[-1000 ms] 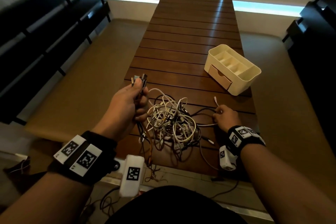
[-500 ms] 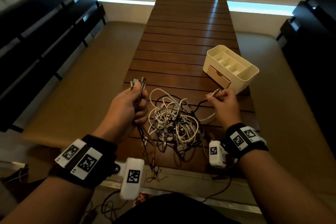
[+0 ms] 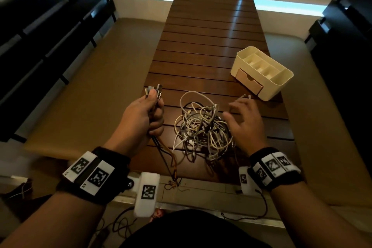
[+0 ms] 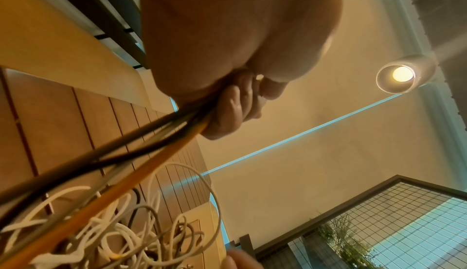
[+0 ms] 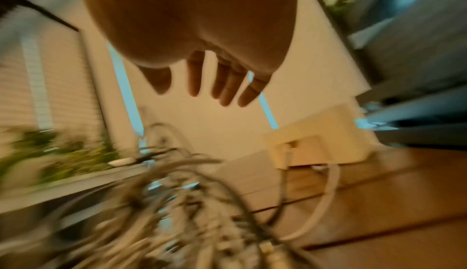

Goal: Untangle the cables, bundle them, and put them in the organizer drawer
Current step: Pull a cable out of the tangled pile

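Cables (image 3: 203, 131) lie in a loose tangle of white, grey and dark loops on the near part of the slatted wooden table (image 3: 211, 46), between the two hands. On the near-left side of the tangle, the left hand (image 3: 141, 121) is raised above the table edge with its fingers curled tight round a small bunch of held cables (image 3: 159, 147); these are dark strands and one orange-yellow one, and their long axis runs from the metal plug ends (image 3: 154, 91), which stick up past the thumb and point away from the person, back down toward the near table edge, where they hang over. The left wrist view shows the same strands (image 4: 141, 153) leaving the closed fist (image 4: 227, 109) as a straight sheaf slanting down over the white loops (image 4: 113, 233). To the right of the tangle, the right hand (image 3: 245, 121) hovers palm down with its fingers spread and straight, gripping nothing; the blurred right wrist view shows them splayed (image 5: 227, 85) above the heap. Just beyond that hand's fingertips, two loose cable ends (image 3: 245, 96) lie on the table, pointing toward the organizer (image 3: 281, 84). The cream organizer stands farther off and to the right of the tangle, set at an angle, its drawer (image 3: 248, 81) closed and facing the near-left, its top compartments open upward.
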Available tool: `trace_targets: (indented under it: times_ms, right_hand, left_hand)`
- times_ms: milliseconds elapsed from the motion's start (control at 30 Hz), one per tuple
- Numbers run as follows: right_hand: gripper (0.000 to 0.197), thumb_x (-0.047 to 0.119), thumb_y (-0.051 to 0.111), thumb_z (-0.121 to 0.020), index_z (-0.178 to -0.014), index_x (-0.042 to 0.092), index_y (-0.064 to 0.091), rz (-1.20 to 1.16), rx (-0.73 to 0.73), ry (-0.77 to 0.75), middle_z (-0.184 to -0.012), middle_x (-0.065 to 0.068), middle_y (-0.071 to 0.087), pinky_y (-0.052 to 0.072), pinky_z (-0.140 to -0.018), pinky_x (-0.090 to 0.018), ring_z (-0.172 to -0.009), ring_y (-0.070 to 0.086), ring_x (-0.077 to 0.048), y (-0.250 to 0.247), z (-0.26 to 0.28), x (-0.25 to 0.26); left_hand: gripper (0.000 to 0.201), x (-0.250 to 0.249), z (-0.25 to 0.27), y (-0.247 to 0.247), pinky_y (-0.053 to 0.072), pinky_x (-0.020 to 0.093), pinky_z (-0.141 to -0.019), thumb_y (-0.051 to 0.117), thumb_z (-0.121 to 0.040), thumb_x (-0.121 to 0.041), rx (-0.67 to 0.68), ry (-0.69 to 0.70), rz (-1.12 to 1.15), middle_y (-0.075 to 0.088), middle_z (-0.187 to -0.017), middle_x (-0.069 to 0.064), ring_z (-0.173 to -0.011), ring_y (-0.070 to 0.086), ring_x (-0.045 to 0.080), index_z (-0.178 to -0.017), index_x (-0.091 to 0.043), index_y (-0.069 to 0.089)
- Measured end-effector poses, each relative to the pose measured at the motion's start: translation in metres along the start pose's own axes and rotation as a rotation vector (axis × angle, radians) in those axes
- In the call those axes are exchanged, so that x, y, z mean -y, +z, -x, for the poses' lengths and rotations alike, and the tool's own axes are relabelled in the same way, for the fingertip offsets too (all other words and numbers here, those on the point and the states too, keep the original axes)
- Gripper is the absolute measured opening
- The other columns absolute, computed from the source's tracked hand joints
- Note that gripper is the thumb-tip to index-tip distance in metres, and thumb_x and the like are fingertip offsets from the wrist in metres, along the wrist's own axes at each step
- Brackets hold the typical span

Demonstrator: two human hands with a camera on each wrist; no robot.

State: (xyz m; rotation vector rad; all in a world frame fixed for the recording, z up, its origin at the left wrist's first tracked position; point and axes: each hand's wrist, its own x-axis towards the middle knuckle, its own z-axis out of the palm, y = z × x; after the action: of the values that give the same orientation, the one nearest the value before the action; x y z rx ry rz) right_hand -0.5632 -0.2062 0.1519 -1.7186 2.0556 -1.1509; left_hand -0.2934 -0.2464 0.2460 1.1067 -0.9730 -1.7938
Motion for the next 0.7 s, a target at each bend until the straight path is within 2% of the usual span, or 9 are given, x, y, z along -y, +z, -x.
trace_targets:
  times_ms: [100,167,200,300,367,433,533,633,700]
  right_hand:
    - [0.053,0.043,0.074,-0.083,-0.132,0.030,0.058,0.164,0.317,-0.230,-0.151,0.003,0.032,0.034,-0.111,-0.036,-0.139,0.033,-0.018,0.025,0.020,0.021]
    - [0.061,0.037,0.078,-0.081,-0.137,0.030,0.055,0.260,0.421,-0.152,-0.161,0.004,0.013,0.032,-0.116,-0.040,-0.146,0.026,-0.023,0.040,0.021,0.013]
    - [0.060,0.028,0.079,-0.082,-0.137,0.027,0.055,0.245,0.423,-0.064,-0.161,0.007,0.007,0.035,-0.116,-0.040,-0.144,0.030,-0.023,0.044,0.018,0.008]
    - [0.042,0.016,0.076,-0.085,-0.125,0.018,0.061,0.188,0.322,0.154,-0.154,0.007,0.018,0.047,-0.105,-0.040,-0.123,0.052,-0.025,0.045,0.001,-0.001]
    - [0.028,0.022,0.075,-0.087,-0.112,0.014,0.065,0.125,0.241,0.271,-0.142,0.001,0.031,0.051,-0.099,-0.039,-0.109,0.056,-0.022,0.041,-0.016,0.002]
    - [0.021,0.032,0.075,-0.086,-0.095,0.015,0.067,0.060,0.166,0.367,-0.126,0.000,0.043,0.052,-0.094,-0.038,-0.104,0.055,-0.018,0.038,-0.036,0.005]
    - [0.025,0.042,0.072,-0.085,-0.075,0.021,0.063,-0.073,0.041,0.513,-0.106,-0.004,0.062,0.056,-0.085,-0.043,-0.095,0.063,-0.023,0.030,-0.063,0.004]
    - [0.031,0.042,0.066,-0.092,-0.075,0.016,0.062,-0.238,-0.052,0.661,-0.086,-0.010,0.067,0.054,-0.071,-0.040,-0.078,0.064,-0.024,0.022,-0.071,0.000]
    - [0.027,0.037,0.062,-0.096,-0.087,0.012,0.063,-0.337,-0.027,0.734,-0.084,-0.008,0.063,0.056,-0.065,-0.036,-0.076,0.063,-0.020,0.023,-0.070,-0.001]
  left_hand:
    - [0.037,-0.001,0.001,-0.008,0.015,0.025,-0.043,0.036,-0.105,-0.042,0.007,-0.003,0.012,0.030,-0.055,-0.004,-0.041,0.020,0.008,-0.088,-0.012,0.049]
    - [0.037,-0.001,0.001,-0.014,0.016,0.024,-0.041,0.036,-0.105,-0.043,0.009,-0.002,0.014,0.029,-0.056,-0.004,-0.041,0.020,0.008,-0.088,-0.013,0.049]
    - [0.037,-0.001,0.001,-0.018,0.016,0.025,-0.041,0.037,-0.105,-0.044,0.008,-0.002,0.015,0.029,-0.057,-0.004,-0.041,0.020,0.008,-0.088,-0.013,0.049]
    - [0.037,-0.001,0.000,-0.026,0.015,0.025,-0.042,0.037,-0.104,-0.045,0.018,0.003,0.024,0.027,-0.057,-0.003,-0.040,0.020,0.008,-0.088,-0.014,0.049]
    - [0.037,-0.001,-0.001,-0.028,0.014,0.025,-0.042,0.037,-0.104,-0.045,0.024,0.003,0.030,0.027,-0.057,-0.003,-0.040,0.020,0.008,-0.087,-0.014,0.049]
    - [0.037,-0.001,-0.002,-0.029,0.015,0.023,-0.040,0.037,-0.104,-0.044,0.033,-0.002,0.041,0.027,-0.056,-0.004,-0.039,0.020,0.007,-0.087,-0.014,0.049]
    - [0.037,-0.002,-0.005,-0.030,0.017,0.023,-0.039,0.037,-0.105,-0.044,0.047,-0.004,0.045,0.028,-0.056,-0.004,-0.039,0.020,0.007,-0.087,-0.014,0.050]
    - [0.037,-0.004,-0.007,-0.032,0.018,0.022,-0.038,0.037,-0.105,-0.044,0.056,-0.005,0.056,0.028,-0.056,-0.004,-0.039,0.021,0.007,-0.087,-0.013,0.050]
    - [0.037,-0.005,-0.009,-0.033,0.019,0.021,-0.037,0.038,-0.104,-0.044,0.057,-0.007,0.059,0.029,-0.055,-0.005,-0.038,0.021,0.007,-0.087,-0.014,0.050]
